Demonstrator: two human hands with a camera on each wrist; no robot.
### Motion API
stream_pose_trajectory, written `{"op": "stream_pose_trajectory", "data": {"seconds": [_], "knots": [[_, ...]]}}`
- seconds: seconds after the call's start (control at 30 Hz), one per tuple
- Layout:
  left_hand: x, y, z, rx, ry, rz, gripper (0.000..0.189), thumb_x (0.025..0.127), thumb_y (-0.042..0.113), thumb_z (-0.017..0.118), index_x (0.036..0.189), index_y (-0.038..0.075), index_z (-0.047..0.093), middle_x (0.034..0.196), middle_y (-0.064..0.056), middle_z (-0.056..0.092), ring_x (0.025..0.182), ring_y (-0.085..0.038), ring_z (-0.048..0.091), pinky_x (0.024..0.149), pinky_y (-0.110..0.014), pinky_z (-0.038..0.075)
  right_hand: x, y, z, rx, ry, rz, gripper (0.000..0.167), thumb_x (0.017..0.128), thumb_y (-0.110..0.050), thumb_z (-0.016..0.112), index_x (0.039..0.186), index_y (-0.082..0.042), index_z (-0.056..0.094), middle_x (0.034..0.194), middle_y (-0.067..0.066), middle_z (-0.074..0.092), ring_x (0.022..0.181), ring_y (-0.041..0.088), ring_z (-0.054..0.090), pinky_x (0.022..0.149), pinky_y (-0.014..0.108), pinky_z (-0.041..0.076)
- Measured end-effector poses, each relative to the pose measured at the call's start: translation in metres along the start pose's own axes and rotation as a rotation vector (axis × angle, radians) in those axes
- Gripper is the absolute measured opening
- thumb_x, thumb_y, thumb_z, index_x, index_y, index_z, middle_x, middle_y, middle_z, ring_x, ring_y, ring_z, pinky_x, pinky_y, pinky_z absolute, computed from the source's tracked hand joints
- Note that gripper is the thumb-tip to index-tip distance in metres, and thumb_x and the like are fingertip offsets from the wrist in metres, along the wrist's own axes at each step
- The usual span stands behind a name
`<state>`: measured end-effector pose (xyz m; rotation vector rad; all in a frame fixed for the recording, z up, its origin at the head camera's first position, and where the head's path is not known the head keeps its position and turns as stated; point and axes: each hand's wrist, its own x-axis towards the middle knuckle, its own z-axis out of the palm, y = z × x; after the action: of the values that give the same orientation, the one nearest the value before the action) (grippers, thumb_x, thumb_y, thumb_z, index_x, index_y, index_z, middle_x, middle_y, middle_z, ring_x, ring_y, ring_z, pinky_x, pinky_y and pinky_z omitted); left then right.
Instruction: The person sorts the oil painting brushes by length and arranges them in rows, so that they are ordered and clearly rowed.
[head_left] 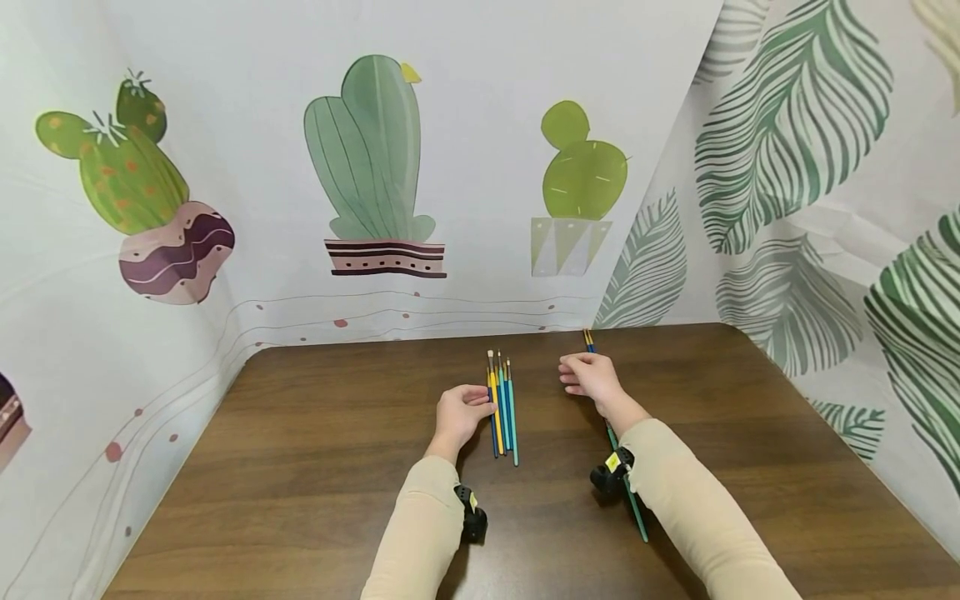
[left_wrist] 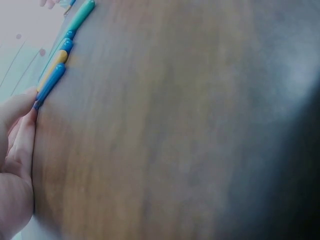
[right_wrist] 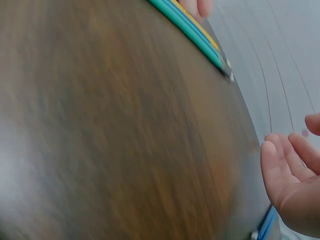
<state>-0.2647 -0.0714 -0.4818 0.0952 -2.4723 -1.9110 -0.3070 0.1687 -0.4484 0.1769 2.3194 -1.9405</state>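
Observation:
Several slim paintbrushes (head_left: 512, 417) with blue, yellow and teal handles lie side by side mid-table, bristles toward the wall. My left hand (head_left: 459, 417) is at the row's left side, its thumb and fingers pinching a blue paintbrush (left_wrist: 52, 85) at the edge, the thumb tip close by the yellow brush (head_left: 497, 417). To the right of the row, my right hand (head_left: 592, 379) holds nothing, its fingers (right_wrist: 282, 160) loosely bent and apart from the row. Beneath that hand and forearm lie more paintbrushes (head_left: 636, 512), partly hidden, their tips showing past the knuckles.
The brown wooden table (head_left: 315, 450) ends at a pale wall hanging (head_left: 480, 167) printed with cacti. Leaf-patterned cloth (head_left: 795, 167) hangs at the right. Small black cameras (head_left: 611, 473) sit on both wrists, over beige sleeves.

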Motion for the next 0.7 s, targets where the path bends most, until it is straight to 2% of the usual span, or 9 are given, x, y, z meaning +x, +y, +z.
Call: {"op": "stream_pose_trajectory", "data": {"seconds": [0.2,0.43,0.7], "knots": [[0.000,0.000,0.000,-0.003,0.004,0.007,0.029,0.078,0.005,0.075,0.105,-0.001,0.068,0.105,-0.017,0.070,0.099,-0.025,0.068,0.084,-0.032,0.056,-0.007,-0.002,0.015,0.019,-0.071,0.019,0.040,0.098,-0.020,0.048,0.127,0.008,0.051,0.123,0.028,0.057,0.087,0.015,0.066,0.069,0.023,0.057],[0.000,0.001,0.000,-0.013,0.008,0.003,0.029,0.078,0.005,0.076,0.105,-0.002,0.068,0.105,-0.017,0.070,0.099,-0.025,0.068,0.083,-0.031,0.056,-0.014,-0.002,0.035,0.050,-0.130,0.045,0.040,0.098,-0.017,0.046,0.128,0.008,0.049,0.127,0.030,0.054,0.104,0.030,0.064,0.077,0.031,0.058],[0.000,0.000,0.000,0.003,0.008,-0.005,0.029,0.079,0.006,0.075,0.106,0.000,0.068,0.106,-0.016,0.070,0.100,-0.025,0.068,0.085,-0.033,0.056,-0.024,0.000,0.052,0.073,-0.205,0.077,0.042,0.098,-0.019,0.046,0.132,0.006,0.046,0.130,0.028,0.053,0.113,0.035,0.060,0.086,0.037,0.056]]}}
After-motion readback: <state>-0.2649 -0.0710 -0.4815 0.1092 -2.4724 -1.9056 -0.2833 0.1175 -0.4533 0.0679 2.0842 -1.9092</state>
